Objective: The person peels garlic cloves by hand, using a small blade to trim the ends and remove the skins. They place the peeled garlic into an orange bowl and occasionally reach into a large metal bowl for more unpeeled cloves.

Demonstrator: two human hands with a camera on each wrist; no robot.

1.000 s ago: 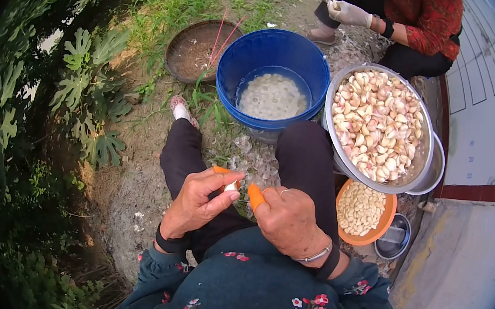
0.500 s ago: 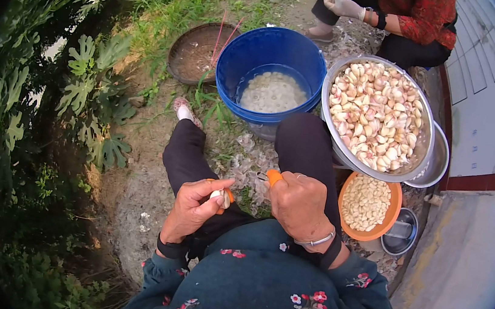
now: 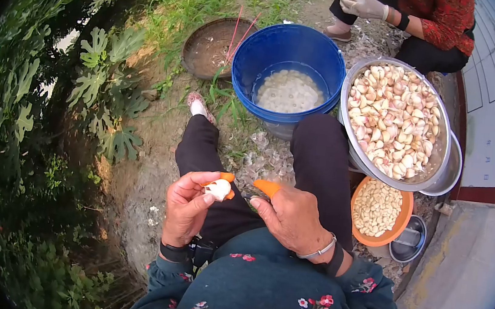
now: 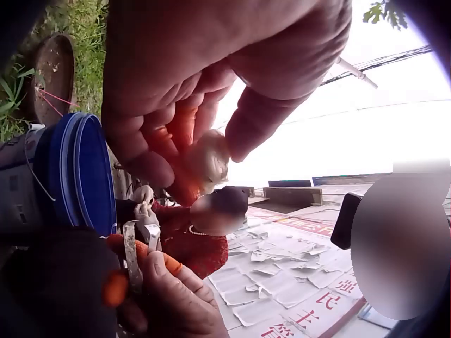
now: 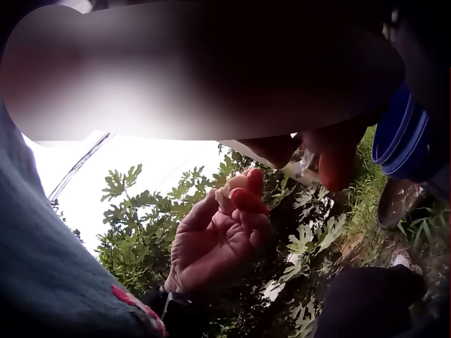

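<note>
Between thumb and fingers, the left hand (image 3: pixel 190 206) pinches a whitish garlic piece (image 3: pixel 218 189); the left wrist view shows the same garlic (image 4: pixel 210 160) from close by. Orange covers wrap some fingertips of both hands. To its right, the right hand (image 3: pixel 296 217) grips a small metal blade (image 3: pixel 249 195), seen in the left wrist view as a flat strip (image 4: pixel 132 257) between thumb and covered finger. Blade and garlic are apart. In the right wrist view the left hand (image 5: pixel 222 243) holds the garlic, and much of the right hand is blurred out.
A blue bucket (image 3: pixel 237 86) with pale cloves in water stands ahead. Right of it are a metal bowl (image 3: pixel 441 170) of unpeeled garlic and an orange bowl (image 3: pixel 406 218) of peeled cloves. A wicker tray (image 3: pixel 193 69) lies behind; a gloved person (image 3: pixel 451 31) sits at the top right.
The left hand has turned its palm further up, showing the garlic more openly. The right hand has lowered its blade slightly toward the garlic. The whole head view has shifted a little.
</note>
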